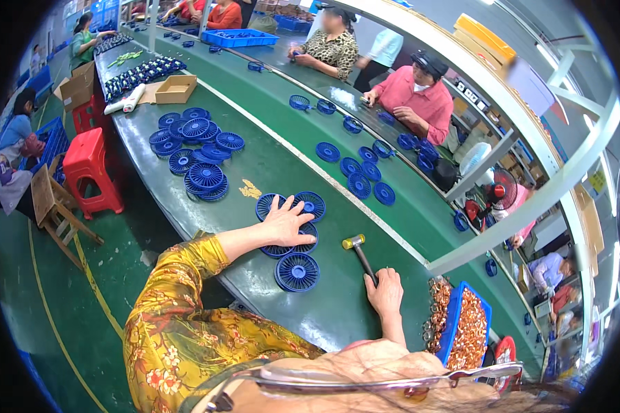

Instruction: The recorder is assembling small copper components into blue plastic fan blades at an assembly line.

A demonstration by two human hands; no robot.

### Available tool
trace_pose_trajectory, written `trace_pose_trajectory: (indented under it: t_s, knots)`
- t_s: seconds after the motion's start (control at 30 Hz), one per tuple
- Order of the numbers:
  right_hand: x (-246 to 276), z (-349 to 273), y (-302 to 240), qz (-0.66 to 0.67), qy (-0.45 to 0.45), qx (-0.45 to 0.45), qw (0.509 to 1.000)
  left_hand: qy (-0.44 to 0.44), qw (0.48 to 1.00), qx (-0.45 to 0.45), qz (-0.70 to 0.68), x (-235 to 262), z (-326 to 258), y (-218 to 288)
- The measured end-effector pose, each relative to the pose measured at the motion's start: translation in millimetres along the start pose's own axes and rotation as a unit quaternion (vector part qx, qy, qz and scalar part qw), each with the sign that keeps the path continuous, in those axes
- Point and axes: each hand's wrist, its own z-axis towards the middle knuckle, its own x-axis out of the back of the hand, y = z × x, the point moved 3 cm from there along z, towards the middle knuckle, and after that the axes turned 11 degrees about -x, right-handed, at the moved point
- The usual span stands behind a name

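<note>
My left hand (pixel 286 224) lies with fingers spread over a small cluster of round blue fan grilles (pixel 297 272) on the dark green worktop. Its palm and fingers cover parts of several of them. To the right, my right hand (pixel 387 294) is closed round the lower end of the black handle of a small hammer (pixel 354 242). The hammer's yellow head rests on or just above the worktop, pointing away from me. A little beyond my left hand lies a scatter of tiny gold-coloured pieces (pixel 250 188).
A larger heap of blue grilles (pixel 196 148) lies further left, near an open cardboard box (pixel 176 89). At right stands a blue bin (pixel 470 323) of copper-coloured parts. Co-workers sit across the green belt (pixel 282 110), which carries more grilles. A red stool (pixel 93 172) stands left.
</note>
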Motion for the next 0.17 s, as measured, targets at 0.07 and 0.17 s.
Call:
trace_pose_trajectory:
  t_s: [0.07, 0.17]
  knots:
    - [7, -12, 0, -0.010, -0.019, -0.005, 1.000, 0.083, 0.996, -0.012, -0.015, 9, -4, 6]
    - [21, -26, -3, 0.004, -0.056, -0.001, 0.998, 0.120, 0.901, -0.196, -0.369, 47, -26, 54]
